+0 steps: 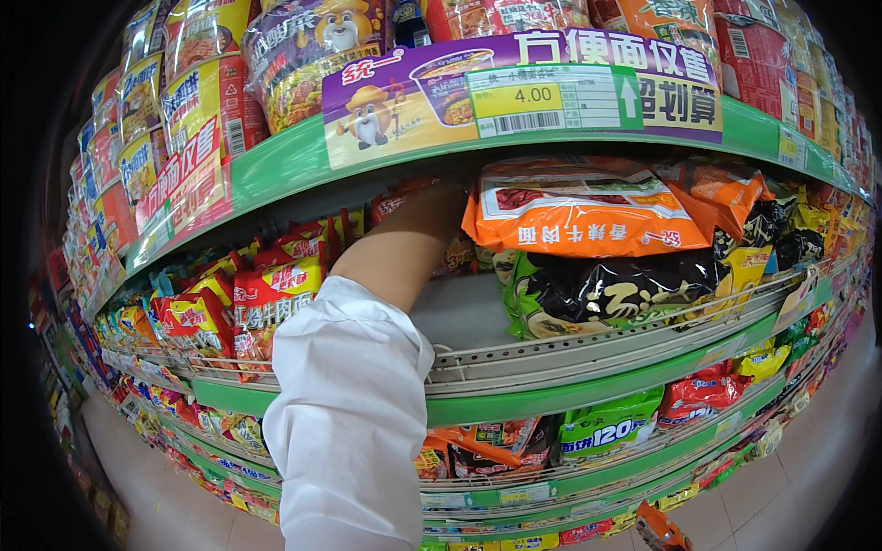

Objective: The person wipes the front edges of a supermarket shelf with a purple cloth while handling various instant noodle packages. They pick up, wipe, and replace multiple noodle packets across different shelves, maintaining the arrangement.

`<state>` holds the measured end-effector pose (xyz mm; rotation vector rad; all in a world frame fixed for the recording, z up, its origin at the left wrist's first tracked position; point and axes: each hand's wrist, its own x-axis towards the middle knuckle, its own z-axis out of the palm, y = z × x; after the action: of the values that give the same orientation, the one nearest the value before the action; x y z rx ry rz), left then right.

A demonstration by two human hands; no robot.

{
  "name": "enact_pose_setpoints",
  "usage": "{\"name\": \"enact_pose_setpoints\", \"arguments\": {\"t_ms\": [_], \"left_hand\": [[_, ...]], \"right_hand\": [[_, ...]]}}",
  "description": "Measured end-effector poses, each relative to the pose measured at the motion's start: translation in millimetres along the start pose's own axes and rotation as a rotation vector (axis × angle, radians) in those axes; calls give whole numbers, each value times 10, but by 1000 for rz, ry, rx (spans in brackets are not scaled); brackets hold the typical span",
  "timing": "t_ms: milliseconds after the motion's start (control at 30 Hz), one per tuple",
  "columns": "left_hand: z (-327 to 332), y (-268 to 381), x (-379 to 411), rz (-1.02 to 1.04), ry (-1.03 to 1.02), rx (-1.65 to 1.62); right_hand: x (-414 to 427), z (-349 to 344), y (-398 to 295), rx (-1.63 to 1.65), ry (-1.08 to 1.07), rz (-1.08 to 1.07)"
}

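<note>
My left forearm (389, 251), in a rolled white sleeve (348, 413), reaches deep into a middle shelf (458, 310). At its far end my left hand (451, 196) is lost in shadow, so its fingers and any hold cannot be made out. Right of the wrist, an orange noodle packet (592, 206) lies on a black and green noodle packet (606, 289). Left of the arm, red and yellow noodle packets (275, 303) stand in a row. Further packets sit dimly behind the wrist. My right hand is out of view.
A green-edged shelf (275, 162) with tubs of instant noodles (207, 89) overhangs the arm, bearing a price tag (551, 100). A low wire rail (620, 330) fronts the middle shelf. Below are more packets (610, 423). An orange packet (661, 527) shows at the bottom edge, above the tiled floor (758, 482).
</note>
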<state>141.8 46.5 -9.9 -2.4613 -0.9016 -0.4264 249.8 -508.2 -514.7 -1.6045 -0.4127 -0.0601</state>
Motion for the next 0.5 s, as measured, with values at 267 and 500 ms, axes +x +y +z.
{"name": "enact_pose_setpoints", "arguments": {"t_ms": [267,500], "left_hand": [[114,62,-184,13,-181,-22],[168,33,-293,54,-140,9]], "right_hand": [[-90,-144,258,2,-22,-1],[-95,-323,378,-65,-29,48]]}}
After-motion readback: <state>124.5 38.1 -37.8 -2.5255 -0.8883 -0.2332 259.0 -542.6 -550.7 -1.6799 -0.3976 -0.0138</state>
